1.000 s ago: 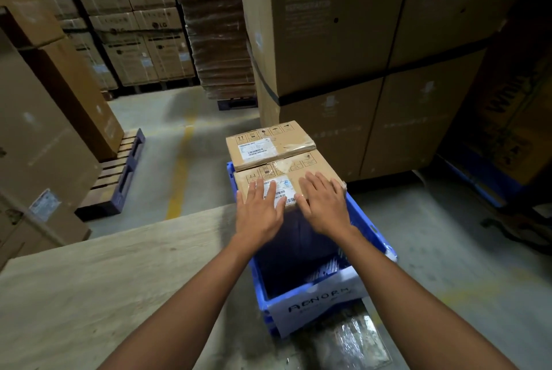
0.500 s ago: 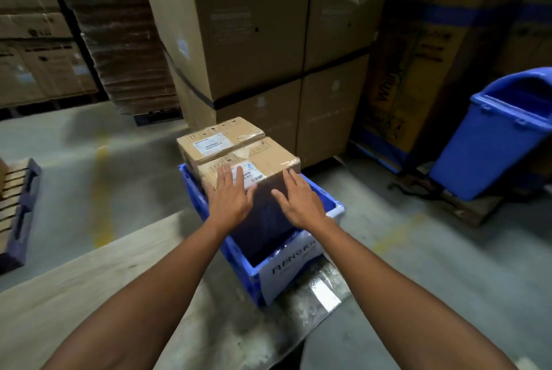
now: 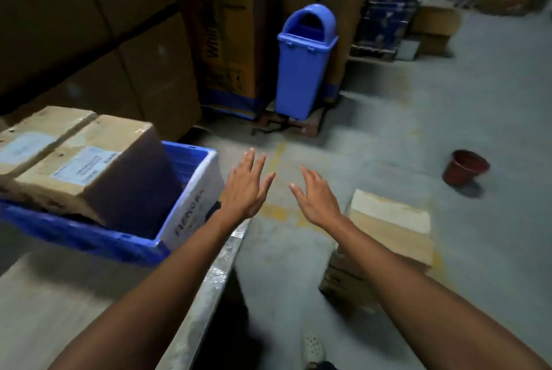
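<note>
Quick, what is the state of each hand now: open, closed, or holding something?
Left hand: open, fingers spread, holding nothing.
Right hand: open, fingers spread, holding nothing.

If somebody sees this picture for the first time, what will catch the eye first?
Two open, empty hands, left hand and right hand, stretch out mid-frame. At left, a blue crate on the table holds two labelled cartons. Behind stands a blue dustbin; a red pot sits on the floor at right.
</note>
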The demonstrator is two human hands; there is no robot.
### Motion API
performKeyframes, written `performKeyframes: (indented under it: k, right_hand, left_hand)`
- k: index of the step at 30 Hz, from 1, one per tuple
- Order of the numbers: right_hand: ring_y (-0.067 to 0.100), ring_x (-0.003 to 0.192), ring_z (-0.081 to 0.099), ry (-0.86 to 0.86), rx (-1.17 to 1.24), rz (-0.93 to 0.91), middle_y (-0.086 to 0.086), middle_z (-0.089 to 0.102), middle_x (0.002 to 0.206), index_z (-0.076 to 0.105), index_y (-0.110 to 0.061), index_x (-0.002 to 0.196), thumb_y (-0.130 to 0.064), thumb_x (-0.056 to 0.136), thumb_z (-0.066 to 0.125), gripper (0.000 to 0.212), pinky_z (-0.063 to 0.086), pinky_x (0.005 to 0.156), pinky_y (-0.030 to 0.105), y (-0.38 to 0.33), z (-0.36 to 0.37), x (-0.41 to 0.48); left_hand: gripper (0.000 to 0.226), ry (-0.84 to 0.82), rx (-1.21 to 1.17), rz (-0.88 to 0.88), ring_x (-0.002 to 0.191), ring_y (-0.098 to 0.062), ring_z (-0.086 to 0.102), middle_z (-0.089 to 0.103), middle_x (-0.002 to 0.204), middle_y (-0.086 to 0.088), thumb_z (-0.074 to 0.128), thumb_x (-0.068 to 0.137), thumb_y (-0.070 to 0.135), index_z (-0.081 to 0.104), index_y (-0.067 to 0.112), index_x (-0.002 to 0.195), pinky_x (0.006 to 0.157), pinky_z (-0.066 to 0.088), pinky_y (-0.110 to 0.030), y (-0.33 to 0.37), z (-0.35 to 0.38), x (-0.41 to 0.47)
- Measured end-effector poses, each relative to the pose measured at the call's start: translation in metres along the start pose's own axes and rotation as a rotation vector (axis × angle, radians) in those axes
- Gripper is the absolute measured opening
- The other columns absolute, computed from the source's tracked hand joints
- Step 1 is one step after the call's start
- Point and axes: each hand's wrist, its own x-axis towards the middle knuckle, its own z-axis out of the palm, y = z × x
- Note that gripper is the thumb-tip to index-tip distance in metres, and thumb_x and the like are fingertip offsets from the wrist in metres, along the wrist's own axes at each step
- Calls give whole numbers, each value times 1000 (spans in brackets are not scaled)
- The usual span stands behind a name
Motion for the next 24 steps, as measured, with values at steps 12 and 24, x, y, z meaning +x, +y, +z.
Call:
performKeyframes:
  k: [12,24]
  right_hand:
    - [29,142,39,251,889,856,7,41,156,42,-14,150,-59,104,26,67,31,116,49,221,-70,-108]
    - [22,148,30,301,1233,1121,7,31,162,27,-11,156,-64,102,18,77,22,121,50,384,-92,-91]
  left_hand:
    - [72,-492,-1014,-512,149,-24,25,27,161,-10,16,102,61,33,12,154,120,19,-47,166,137,26]
    - [79,-584,-993,-784,149,-23,24,26,162,-10,16,98,69,33,15,154,118,19,-50,222,280,79]
